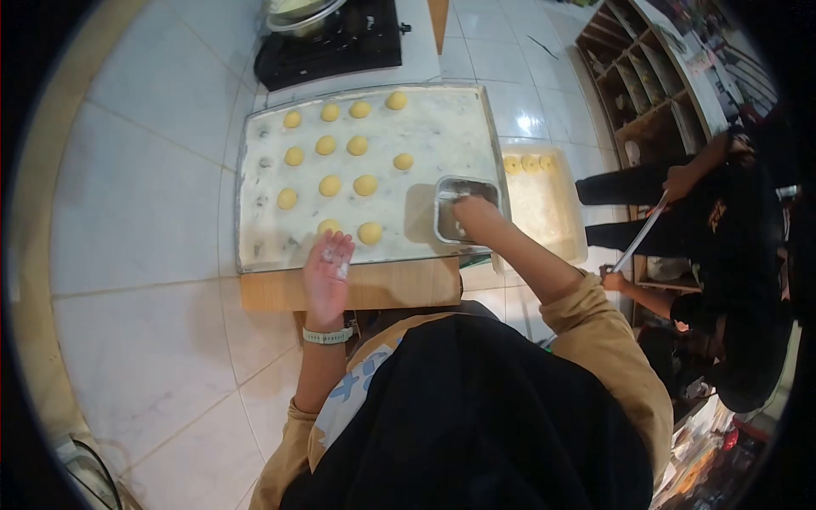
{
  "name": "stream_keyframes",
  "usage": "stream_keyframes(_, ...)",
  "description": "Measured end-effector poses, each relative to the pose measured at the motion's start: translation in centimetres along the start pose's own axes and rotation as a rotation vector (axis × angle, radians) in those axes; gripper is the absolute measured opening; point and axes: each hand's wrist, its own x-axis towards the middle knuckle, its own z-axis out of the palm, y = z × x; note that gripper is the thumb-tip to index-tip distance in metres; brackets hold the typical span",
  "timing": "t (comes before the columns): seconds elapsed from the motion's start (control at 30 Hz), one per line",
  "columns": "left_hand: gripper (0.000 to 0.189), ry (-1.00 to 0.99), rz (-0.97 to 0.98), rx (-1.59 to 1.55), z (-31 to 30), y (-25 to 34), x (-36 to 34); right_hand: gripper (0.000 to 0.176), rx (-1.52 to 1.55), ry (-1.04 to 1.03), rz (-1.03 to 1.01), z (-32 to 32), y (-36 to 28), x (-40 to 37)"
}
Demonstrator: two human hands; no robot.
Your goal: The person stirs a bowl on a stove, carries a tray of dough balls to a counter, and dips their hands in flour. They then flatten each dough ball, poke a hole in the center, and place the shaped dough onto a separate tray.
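My left hand [327, 268] is open, palm up, with white powder on the palm and fingers. Its fingertips are at the near edge of a large floured tray [442, 136], beside a yellow dough ball [329, 227] that they partly overlap. Another dough ball [370, 233] sits just to the right. Several more lie in loose rows across the tray. My right hand [478, 214] reaches down into a square metal tin [439, 223] at the tray's right side. White powder shows inside the tin. The fingers of that hand are too hidden to make out.
The tray rests on a wooden table [357, 291]. A black stove [357, 51] with a metal pot [306, 21] stands beyond it. On the right, a shallow pale container [544, 208] holds several yellow pieces. Farther right, a person in black [722, 229] holds a long stick [642, 229] near shelves [646, 76].
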Motion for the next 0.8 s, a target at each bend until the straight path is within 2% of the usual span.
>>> stream_keyframes(0.03,0.026,0.007,0.011,-0.018,-1.1,-0.3,0.6,0.009,-0.034,0.047,0.007,-0.2,0.2,-0.4)
stream_keyframes(0.1,0.035,0.063,-0.194,-0.186,-2.9,-0.9,1.5,0.009,-0.084,0.084,-0.012,-1.1,-0.8,-0.8)
stream_keyframes(0.13,0.035,0.074,-0.174,-0.209,-2.5,-0.8,1.3,0.01,0.001,0.194,0.027,-2.2,-1.8,-0.9)
stream_keyframes(0.17,0.036,0.027,-0.25,-0.205,-2.0,-0.9,1.0,0.011,0.095,0.298,0.064,-3.1,-3.2,-0.9)
stream_keyframes(0.2,0.039,-0.021,-0.325,-0.198,-1.3,-0.6,0.8,0.015,0.171,0.384,-0.061,-3.7,-5.3,-0.6)
stream_keyframes(0.23,0.039,-0.004,-0.311,-0.212,-0.9,-0.1,0.6,0.022,0.253,0.464,-0.181,-4.0,-7.9,-0.3)
stream_keyframes(0.3,0.052,-0.133,-0.455,-0.359,-0.5,1.0,0.9,0.032,0.289,0.411,-0.508,-4.6,-12.9,1.0)
stream_keyframes(0.33,0.061,-0.635,-0.518,-0.71,-4.8,-0.1,3.5,0.038,0.3,0.352,-0.511,-3.3,-14.9,2.4)
stream_keyframes(0.37,0.061,-0.635,-0.506,-0.711,-5.6,1.1,4.1,0.044,0.311,0.297,-0.512,-1.5,-16.5,4.2)
stream_keyframes(0.4,0.063,-0.614,-0.444,-0.772,-6.3,2.3,4.5,0.044,0.311,0.294,-0.522,-0.4,-17.6,6.0)
stream_keyframes(0.47,0.065,-0.582,-0.369,-0.836,-7.6,4.6,4.4,0.057,0.066,0.342,-0.569,1.1,-19.1,10.5)
stream_keyframes(0.53,0.066,-0.024,-0.087,-0.482,-7.8,7.4,2.8,0.059,-0.004,0.37,-0.542,1.9,-20.5,14.8)
stream_keyframes(0.6,0.065,0.021,-0.044,-0.464,-9.1,9.3,1.8,0.061,-0.076,0.396,-0.512,2.5,-21.4,17.7)
stream_keyframes(0.67,0.063,0.063,-0.003,-0.451,-10.4,10.2,1.1,0.065,-0.109,0.281,-0.432,3.3,-22.1,19.5)
stream_keyframes(0.73,0.059,0.14,-0.015,-0.505,-11.6,10.7,0.5,0.066,-0.102,0.266,-0.445,4.2,-22.3,19.7)
stream_keyframes(0.8,0.057,0.13,-0.02,-0.51,-12.7,10.6,0.2,0.066,-0.1,0.255,-0.458,4.4,-22.2,19.9)
